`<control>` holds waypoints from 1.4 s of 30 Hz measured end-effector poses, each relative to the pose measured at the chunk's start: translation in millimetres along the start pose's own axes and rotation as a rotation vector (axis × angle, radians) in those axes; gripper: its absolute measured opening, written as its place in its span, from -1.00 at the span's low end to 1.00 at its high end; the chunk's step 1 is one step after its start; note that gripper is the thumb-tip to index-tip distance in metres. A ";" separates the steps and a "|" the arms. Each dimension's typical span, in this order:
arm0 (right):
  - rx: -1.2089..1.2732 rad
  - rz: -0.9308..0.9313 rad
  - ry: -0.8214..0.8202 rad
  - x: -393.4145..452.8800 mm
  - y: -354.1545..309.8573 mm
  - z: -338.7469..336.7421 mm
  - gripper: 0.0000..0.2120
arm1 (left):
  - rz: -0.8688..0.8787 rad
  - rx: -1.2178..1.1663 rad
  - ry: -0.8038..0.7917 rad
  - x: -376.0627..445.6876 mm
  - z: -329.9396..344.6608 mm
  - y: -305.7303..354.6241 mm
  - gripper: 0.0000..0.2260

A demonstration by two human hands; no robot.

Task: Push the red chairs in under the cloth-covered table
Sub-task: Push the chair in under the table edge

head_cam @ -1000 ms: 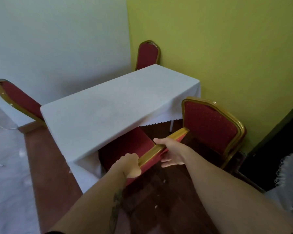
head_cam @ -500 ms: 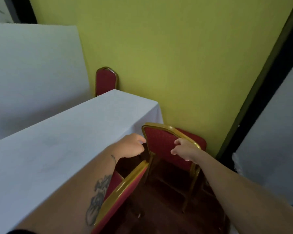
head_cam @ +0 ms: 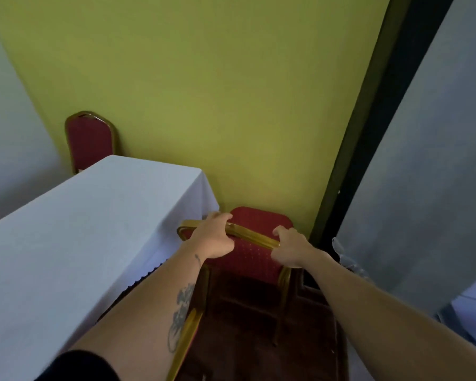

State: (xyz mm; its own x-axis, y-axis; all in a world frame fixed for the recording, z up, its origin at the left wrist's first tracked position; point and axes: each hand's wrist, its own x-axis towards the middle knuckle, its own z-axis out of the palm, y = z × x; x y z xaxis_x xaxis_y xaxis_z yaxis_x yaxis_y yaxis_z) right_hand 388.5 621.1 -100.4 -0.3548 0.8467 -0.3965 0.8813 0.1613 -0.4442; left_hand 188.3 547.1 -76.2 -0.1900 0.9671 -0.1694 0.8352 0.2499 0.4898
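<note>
A red chair [head_cam: 254,254] with a gold frame stands by the table's right end, close to the green wall, its seat pointing away from me. My left hand [head_cam: 213,237] grips the left part of its gold top rail. My right hand [head_cam: 289,250] grips the right part of the same rail. The table [head_cam: 74,243] under a white cloth fills the left side. Another red chair's gold-edged back [head_cam: 187,342] pokes up beside the table's near edge, under my left forearm. A third red chair [head_cam: 90,140] stands behind the table's far end.
The green wall [head_cam: 217,92] runs right behind the held chair. A dark door frame [head_cam: 368,133] and a grey panel [head_cam: 423,174] stand to the right. Dark red-brown floor [head_cam: 245,339] lies under the chairs.
Both hands left the near chair's back, reached across to the chair by the wall and closed on its top rail. The view swung right and closer to that chair.
</note>
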 end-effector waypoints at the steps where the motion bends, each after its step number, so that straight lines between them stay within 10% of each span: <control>1: 0.000 -0.003 -0.015 7.1 0.8 -0.2 -0.25 | 0.002 0.048 -0.014 9.6 2.0 0.6 -0.32; 5: -0.009 -0.050 -0.105 38.7 0.0 -0.1 -0.29 | -0.048 0.218 -0.104 47.6 8.4 2.0 -0.34; 11: -0.125 -0.172 -0.269 81.9 11.4 5.5 -0.47 | -0.168 0.524 -0.156 86.5 24.3 8.6 -0.98; 20: -0.113 -0.327 -0.397 123.2 30.5 4.4 -0.42 | -0.194 0.646 -0.126 107.8 30.0 7.1 -0.67; 29: -0.116 -0.283 -0.428 87.6 71.7 -12.4 -0.40 | -0.108 0.679 -0.138 67.4 54.7 57.1 -0.93; 42: 0.416 0.254 0.018 17.1 183.3 -4.3 -0.87 | -0.016 0.109 -0.220 10.2 98.2 74.4 -0.62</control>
State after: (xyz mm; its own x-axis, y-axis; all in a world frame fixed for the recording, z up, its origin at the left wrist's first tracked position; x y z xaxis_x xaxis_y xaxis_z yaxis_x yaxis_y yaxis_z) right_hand 545.3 667.3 -185.2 -0.1361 0.8422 -0.5218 0.7387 -0.2647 -0.6199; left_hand 299.1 570.9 -125.6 -0.0966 0.9262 -0.3645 0.8860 0.2469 0.3925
